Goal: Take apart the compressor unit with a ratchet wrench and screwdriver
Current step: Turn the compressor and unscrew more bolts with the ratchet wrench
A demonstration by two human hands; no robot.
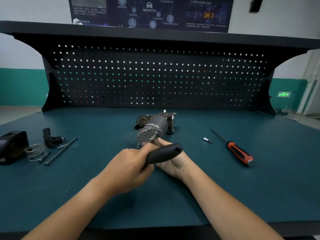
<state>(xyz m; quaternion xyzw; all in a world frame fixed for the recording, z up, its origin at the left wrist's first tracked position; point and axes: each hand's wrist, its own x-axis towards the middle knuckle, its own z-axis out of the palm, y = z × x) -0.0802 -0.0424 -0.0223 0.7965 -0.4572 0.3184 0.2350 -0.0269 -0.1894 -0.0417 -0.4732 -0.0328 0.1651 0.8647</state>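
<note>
We have one view only: wide-angle head camera, facing forward and down over table (242,196). Near edge of table at frame bottom; left hand (128,168) and right hand (173,163) close below us, mid-frame. Across table, pegboard (155,75) faces us; straight lines bow at edges.

Premises are presenting as an automotive workshop. A teal-matted workbench (86,187) is carrying a black perforated tool panel (155,75) along its rear edge; a car-themed poster (149,11) is hanging on the wall (34,7) behind; a screwdriver (239,151) is lying toward the surface's right edge.
</note>
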